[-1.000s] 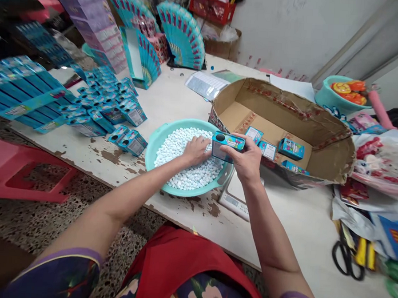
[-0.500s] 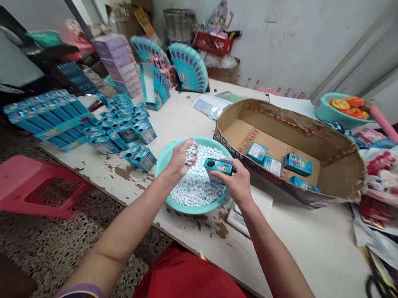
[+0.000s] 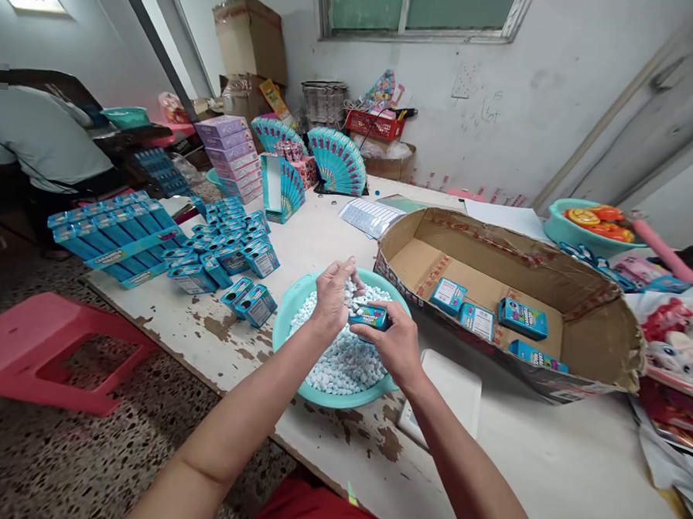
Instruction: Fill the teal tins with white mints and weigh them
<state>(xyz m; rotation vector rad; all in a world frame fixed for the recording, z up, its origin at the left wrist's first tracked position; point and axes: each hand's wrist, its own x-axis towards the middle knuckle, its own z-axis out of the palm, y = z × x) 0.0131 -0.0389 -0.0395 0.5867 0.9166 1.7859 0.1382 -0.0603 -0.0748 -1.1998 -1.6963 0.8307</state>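
Left hand (image 3: 331,296) cupped candies (image 3: 350,297) at the box's (image 3: 370,317) 9 o'clock, right hand (image 3: 399,341) pinched the box; overfull handful probably risked spilling into the bowl (image 3: 339,401).

Red garment (image 3: 315,512) at waist, bare forearms (image 3: 260,406)

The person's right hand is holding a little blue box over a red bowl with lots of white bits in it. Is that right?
Not quite: the bowl is turquoise, not red, as the head view shows. The right hand does hold a little blue box over it, and lots of white bits are inside.
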